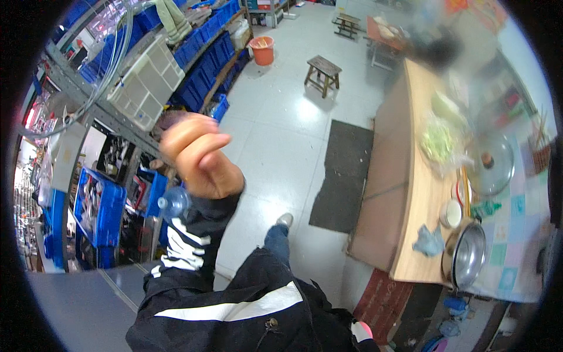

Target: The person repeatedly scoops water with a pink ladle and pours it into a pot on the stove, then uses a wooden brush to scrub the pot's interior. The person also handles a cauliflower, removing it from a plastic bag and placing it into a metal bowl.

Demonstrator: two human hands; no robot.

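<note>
My left hand (202, 156) is raised in front of the shelving, blurred by motion. Its fingers are curled in with the thumb against them, and I see nothing held in it, though the inside of the palm is hidden. Just beside and beyond the wrist shows a clear bluish plastic bottle (173, 203); whether the sleeve touches it I cannot tell. A grey metal shelf rack (105, 116) with blue plastic bins (99, 207) is the nearest furniture to this hand. My right hand is out of view.
A wooden counter (407, 220) at right bears a steel pot (468, 257), a glass lid (490, 165), a white bowl (451, 213) and bagged green vegetables (437, 143). On the floor stand a wooden stool (323, 70) and an orange bucket (262, 52). A dark mat (343, 176) lies beside the counter.
</note>
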